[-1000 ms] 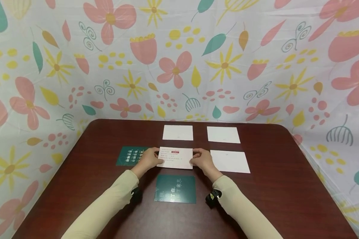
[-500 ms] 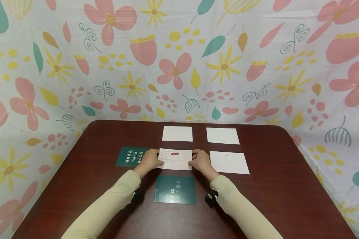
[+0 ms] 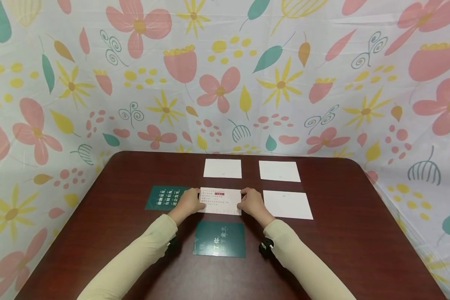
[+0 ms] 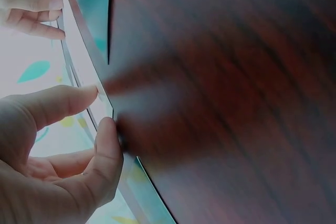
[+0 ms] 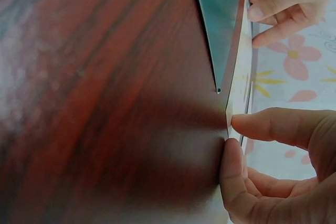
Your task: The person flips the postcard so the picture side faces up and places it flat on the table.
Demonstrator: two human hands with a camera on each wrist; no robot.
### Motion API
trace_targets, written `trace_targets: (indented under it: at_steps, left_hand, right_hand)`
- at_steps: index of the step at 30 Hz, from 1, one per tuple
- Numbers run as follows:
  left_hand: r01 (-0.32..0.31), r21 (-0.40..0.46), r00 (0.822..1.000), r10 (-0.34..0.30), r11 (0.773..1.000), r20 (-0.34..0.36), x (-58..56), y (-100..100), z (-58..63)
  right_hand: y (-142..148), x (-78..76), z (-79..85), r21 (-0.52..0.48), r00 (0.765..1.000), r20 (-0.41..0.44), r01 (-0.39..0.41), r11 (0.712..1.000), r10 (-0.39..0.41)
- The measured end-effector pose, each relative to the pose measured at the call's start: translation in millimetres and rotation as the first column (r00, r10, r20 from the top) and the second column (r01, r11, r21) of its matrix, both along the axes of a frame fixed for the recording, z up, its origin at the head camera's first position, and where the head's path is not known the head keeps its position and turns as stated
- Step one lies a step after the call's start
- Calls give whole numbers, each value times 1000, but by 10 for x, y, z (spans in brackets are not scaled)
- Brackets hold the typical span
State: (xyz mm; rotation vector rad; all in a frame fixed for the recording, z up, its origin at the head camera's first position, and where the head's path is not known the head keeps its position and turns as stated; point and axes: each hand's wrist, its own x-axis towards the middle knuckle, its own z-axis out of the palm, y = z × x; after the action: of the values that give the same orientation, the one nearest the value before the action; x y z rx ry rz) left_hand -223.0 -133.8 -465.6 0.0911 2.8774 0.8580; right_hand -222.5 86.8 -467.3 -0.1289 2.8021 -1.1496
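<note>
A white card (image 3: 225, 201) with printed lines and a small red box lies level, at or just above the tabletop, in the middle of the head view. My left hand (image 3: 187, 203) pinches its left end between thumb and fingers. At the opposite end, my right hand (image 3: 253, 204) pinches the card the same way. Both wrist views show the card (image 4: 84, 56) edge-on, with thumb (image 5: 273, 124) above and fingers at its edge. One dark green card (image 3: 219, 241) with white characters lies nearer the person. Another green card (image 3: 160, 198) is partly covered by my left hand.
Two white cards, one at back centre (image 3: 223, 168) and one at back right (image 3: 279, 171), lie on the brown table (image 3: 341, 250). A third white card (image 3: 288, 204) lies right of my right hand. A flower-patterned cloth (image 3: 217, 50) hangs behind the table.
The held white card and both hands have moved very slightly toward the person, and the card looks flatter. My right hand has edged a little left. The other cards stay in place.
</note>
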Motion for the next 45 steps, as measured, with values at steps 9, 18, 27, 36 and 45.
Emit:
trace_targets:
  at_steps: [9, 18, 27, 36, 45]
  left_hand:
    - [16, 6, 999, -16, 1000, -33, 55, 11, 23]
    - [6, 116, 995, 6, 993, -96, 144, 157, 196]
    - [27, 337, 996, 2, 941, -85, 223, 432, 322]
    - [-4, 527, 1000, 17, 850, -19, 238, 773, 345]
    - [2, 674, 996, -63, 739, 66, 279, 1154, 315]
  right_hand:
    - [96, 47, 49, -47, 1000, -8, -2, 999, 1]
    - [317, 56, 152, -79, 995, -96, 1, 997, -8]
    - [657, 111, 178, -118, 989, -139, 27, 993, -44]
    - [991, 171, 203, -103, 979, -170, 97, 990, -113]
    - [1351, 316, 240, -90, 975, -151, 148, 985, -161]
